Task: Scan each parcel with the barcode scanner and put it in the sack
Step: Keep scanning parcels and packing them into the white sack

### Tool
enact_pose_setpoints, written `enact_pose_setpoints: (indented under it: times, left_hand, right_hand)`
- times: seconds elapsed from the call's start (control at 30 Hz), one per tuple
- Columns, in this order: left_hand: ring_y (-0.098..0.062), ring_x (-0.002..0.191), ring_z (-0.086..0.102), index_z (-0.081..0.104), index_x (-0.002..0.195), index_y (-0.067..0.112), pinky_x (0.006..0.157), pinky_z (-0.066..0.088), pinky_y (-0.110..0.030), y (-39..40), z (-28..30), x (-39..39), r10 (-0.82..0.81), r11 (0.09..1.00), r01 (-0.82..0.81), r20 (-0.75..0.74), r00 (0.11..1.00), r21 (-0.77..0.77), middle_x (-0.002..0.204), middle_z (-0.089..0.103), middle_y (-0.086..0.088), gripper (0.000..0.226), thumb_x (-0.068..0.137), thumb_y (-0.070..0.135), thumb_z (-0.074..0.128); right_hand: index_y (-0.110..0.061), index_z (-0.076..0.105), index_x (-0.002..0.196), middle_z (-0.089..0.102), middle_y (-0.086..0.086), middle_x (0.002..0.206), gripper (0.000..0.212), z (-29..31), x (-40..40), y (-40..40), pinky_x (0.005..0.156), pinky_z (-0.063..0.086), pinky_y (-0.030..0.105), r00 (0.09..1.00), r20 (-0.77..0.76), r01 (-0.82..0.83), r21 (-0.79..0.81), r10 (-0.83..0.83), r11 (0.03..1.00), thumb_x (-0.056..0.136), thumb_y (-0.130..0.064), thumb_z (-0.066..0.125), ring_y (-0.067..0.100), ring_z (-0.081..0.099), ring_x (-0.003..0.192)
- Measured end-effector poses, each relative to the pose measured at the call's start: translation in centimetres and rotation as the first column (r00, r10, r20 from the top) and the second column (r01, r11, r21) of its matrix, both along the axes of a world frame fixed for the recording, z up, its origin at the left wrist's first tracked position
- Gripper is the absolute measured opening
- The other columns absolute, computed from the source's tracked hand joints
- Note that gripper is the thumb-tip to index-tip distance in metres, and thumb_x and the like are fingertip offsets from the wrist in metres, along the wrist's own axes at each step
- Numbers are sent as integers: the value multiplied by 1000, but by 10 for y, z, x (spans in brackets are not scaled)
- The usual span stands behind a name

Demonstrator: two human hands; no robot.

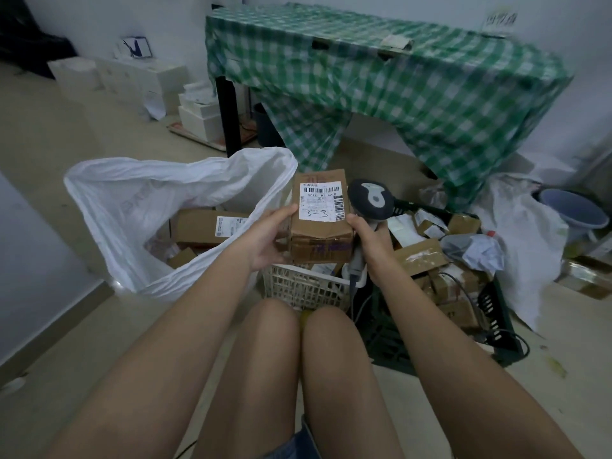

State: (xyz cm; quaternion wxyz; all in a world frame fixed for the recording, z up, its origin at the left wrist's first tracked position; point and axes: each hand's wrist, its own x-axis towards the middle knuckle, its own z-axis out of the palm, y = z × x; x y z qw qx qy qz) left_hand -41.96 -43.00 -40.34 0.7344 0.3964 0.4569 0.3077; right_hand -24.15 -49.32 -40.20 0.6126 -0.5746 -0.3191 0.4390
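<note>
While gripped: parcel [319, 220] between hands.

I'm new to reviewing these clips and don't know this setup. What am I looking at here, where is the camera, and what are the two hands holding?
There is no machine. One camera sits on a seated person's head, looking down at their bare arms and knees. The left hand holds a brown cardboard parcel with a white barcode label. The right hand has its grip around a grey handheld barcode scanner. An open white plastic sack on the floor at the left already holds boxes. A dark crate of unsorted parcels stands at the right.
</note>
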Motion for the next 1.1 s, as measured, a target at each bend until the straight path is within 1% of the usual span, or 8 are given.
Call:
enact_pose_setpoints:
  times: [0.07,0.17,0.27,0.43,0.53,0.67,0.8,1.1]
  left_hand:
    - [-27,99,62,43,134,20,65,57,-41,-1,-2,-2,-27,999,28,44,999,-29,119,61,-14,49,91,35,62]
    - [-24,92,63,37,139,13,62,56,-37,4,-10,2,32,999,-32,19,999,22,116,64,-16,57,91,28,63]
    - [-26,91,65,31,144,9,57,54,-32,7,-15,4,84,995,-84,-6,996,48,117,64,-15,68,87,21,66]
    - [-20,92,65,44,134,8,66,52,-32,10,-18,2,141,983,-131,-68,988,130,114,66,-7,50,88,10,64]
    - [-20,96,64,42,132,12,69,52,-33,9,-20,4,187,971,-174,-68,980,163,119,62,-5,52,86,7,67]
    - [-21,104,62,38,137,15,69,51,-33,8,-25,8,199,967,-184,-73,977,178,128,58,-5,65,82,10,72]
    - [-19,104,60,35,140,17,69,51,-30,7,-28,8,214,962,-198,-68,975,189,130,56,-5,69,81,11,72]
    - [-13,100,61,33,142,17,65,51,-27,5,-26,12,224,958,-207,-65,972,200,133,55,-3,71,83,9,71]
  right_hand:
    - [-19,46,125,62,-9,103,40,0,2,-1,74,50,14,999,22,-26,-3,26,1000,90,-10,62,2,60,92]
    - [-17,45,129,63,-4,107,42,1,5,0,81,52,22,1000,-15,-24,-35,23,999,91,-14,62,7,61,95]
    - [-18,45,124,61,-8,98,37,7,8,-2,61,51,12,999,-26,27,-66,-29,997,92,-12,61,2,59,81]
    - [-12,56,118,64,-2,93,32,8,14,-12,65,47,21,975,215,78,-119,-51,990,88,-19,65,13,59,84]
    - [-18,59,91,61,-3,73,8,12,8,-19,58,43,23,956,291,-2,-122,37,992,86,-19,66,10,56,65]
    - [-8,57,75,53,2,58,17,13,-6,-27,53,41,29,938,327,-88,-108,119,990,85,-19,67,12,49,50]
    - [9,59,84,51,4,56,31,12,-12,-33,55,42,31,933,336,-101,-107,132,989,83,-21,66,11,49,48]
    - [2,58,71,46,1,46,22,14,-11,-40,46,38,24,950,292,-85,-105,112,991,84,-14,65,13,45,42]
